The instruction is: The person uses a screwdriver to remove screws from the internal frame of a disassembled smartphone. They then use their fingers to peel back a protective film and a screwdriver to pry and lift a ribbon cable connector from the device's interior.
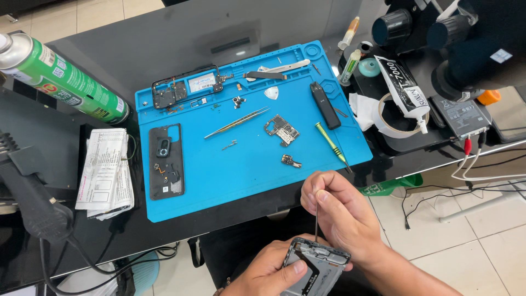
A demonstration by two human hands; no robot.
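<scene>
Nearest the lens, the left hand grips an opened phone from below, thumb pressed on its inner face, holding it low in front of the body, off the desk and just past its near edge. Its long axis runs away from the person and tilts a little to the right, the top end being the far one. Right hand is above that top end, fingers pinched closed around a thin tool that stands nearly upright, tip down at the upper edge of the frame; whether it is a driver or a probe is too small to tell. So the right hand is the nearer one to the working end, while the left only steadies. Both hands sit close together, touching or almost so at the phone's right side. Beyond them lies the blue mat with the back cover at its left, tweezers mid-mat, a board just right of them, and a green screwdriver near the right rim. Open room lies along the mat's near strip, between cover and screwdriver; tiled floor falls away to the right.
</scene>
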